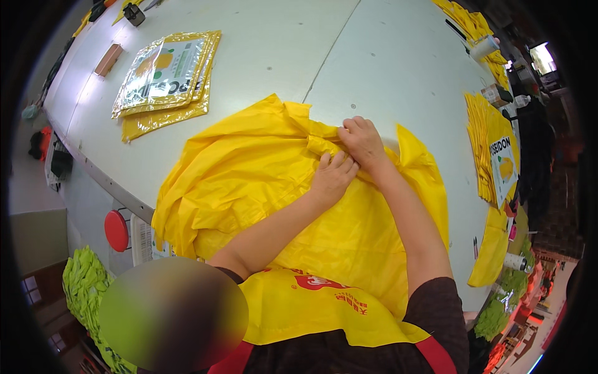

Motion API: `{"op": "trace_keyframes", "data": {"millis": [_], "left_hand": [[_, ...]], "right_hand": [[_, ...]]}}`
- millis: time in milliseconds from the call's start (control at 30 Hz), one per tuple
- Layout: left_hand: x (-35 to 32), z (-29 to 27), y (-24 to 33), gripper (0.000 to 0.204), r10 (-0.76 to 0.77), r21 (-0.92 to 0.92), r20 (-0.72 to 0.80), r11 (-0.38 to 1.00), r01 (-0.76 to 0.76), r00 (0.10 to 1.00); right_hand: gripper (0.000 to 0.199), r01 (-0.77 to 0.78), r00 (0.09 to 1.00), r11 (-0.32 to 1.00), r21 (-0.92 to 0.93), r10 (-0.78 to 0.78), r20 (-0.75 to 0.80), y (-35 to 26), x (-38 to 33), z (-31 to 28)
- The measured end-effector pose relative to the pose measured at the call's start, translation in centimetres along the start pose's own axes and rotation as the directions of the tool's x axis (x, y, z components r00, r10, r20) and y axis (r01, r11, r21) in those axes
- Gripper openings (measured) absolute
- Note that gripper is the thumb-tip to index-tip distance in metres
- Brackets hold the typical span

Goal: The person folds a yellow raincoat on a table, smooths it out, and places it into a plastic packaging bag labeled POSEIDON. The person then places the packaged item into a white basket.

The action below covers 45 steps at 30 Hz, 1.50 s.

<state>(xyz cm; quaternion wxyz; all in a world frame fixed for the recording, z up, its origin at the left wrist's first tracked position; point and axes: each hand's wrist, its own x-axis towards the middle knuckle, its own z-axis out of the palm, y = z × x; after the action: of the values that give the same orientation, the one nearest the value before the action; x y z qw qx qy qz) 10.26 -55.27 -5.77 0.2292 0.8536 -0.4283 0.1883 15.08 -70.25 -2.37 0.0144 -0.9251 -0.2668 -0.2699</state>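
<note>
A large, crumpled yellow raincoat of thin, shiny material spreads over the near part of the table and hangs toward my body. At its upper middle, my left hand has its fingers curled on a folded, collar-like strip. Just beyond and to the right, my right hand pinches the same gathered edge. The two hands almost touch. My fingertips are partly hidden in the folds, and the raincoat's full outline cannot be made out.
On the pale table, clear-wrapped yellow packages lie at the far left beside a small brown block. A black container stands farther back. More yellow packages are stacked at the right edge. A red stool stands left.
</note>
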Motion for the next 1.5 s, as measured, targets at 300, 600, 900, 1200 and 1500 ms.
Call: {"op": "trace_keyframes", "data": {"millis": [300,600,900,1200,1500], "left_hand": [[1.3,1.8,-1.8,0.028,0.087,-0.168,0.052,0.983,-0.077,0.995],[2.5,2.0,-2.4,0.03,0.222,-0.23,0.155,0.956,-0.183,0.963],[4.8,2.5,-5.1,0.029,0.462,-0.433,0.157,0.827,-0.359,0.873],[6.4,3.2,-5.6,0.025,0.402,-0.508,0.285,0.833,-0.218,0.87],[7.2,2.7,-5.1,0.021,0.353,-0.463,0.318,0.868,-0.181,0.88]], "right_hand": [[0.013,-0.694,0.689,0.517,0.502,0.68,0.252,0.2,1.4,3.0],[0.031,-0.016,0.974,0.983,0.182,-0.026,0.227,2.3,4.2,2.1],[0.012,-0.478,0.738,0.852,0.214,0.257,0.624,0.7,8.0,2.4],[0.015,-0.597,0.669,0.802,0.025,0.48,0.567,5.1,2.3,0.2],[0.014,-0.683,0.47,0.711,-0.168,0.603,0.645,5.2,-3.9,-4.7]]}}
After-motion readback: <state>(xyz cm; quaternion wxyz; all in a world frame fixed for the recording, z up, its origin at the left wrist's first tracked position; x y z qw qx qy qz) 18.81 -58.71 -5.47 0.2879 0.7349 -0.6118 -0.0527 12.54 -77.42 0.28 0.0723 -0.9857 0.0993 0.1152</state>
